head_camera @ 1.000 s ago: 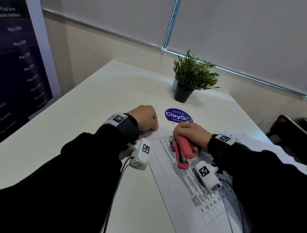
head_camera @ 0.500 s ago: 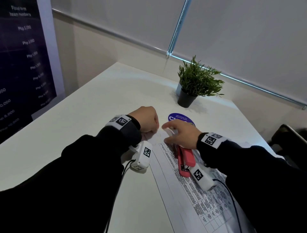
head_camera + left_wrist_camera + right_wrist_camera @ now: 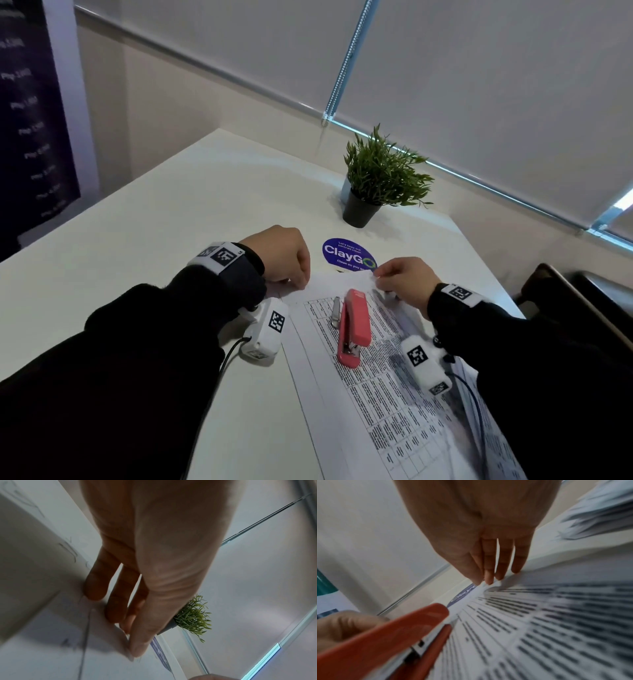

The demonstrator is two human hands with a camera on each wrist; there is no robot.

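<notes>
A stack of printed sheets (image 3: 376, 394) lies on the white table (image 3: 171, 240). My left hand (image 3: 301, 282) pinches its top left corner; the left wrist view shows my thumb and forefinger closed on that corner (image 3: 130, 655). My right hand (image 3: 376, 272) pinches the sheets' top edge (image 3: 489, 586) and lifts it slightly. A red stapler (image 3: 354, 325) lies loose on the sheets between my hands, also seen in the right wrist view (image 3: 393, 635). A small silver metal piece (image 3: 335, 308) lies beside the stapler.
A potted green plant (image 3: 376, 178) stands at the table's far side, with a round blue ClayGo sticker (image 3: 349, 255) in front of it. More loose papers (image 3: 599, 513) lie to the right. A dark chair (image 3: 565, 301) stands at the right table edge.
My right hand has let go of the red stapler, which now lies on the sheets, and moved up to pinch the top edge. My left hand stayed at the corner.
</notes>
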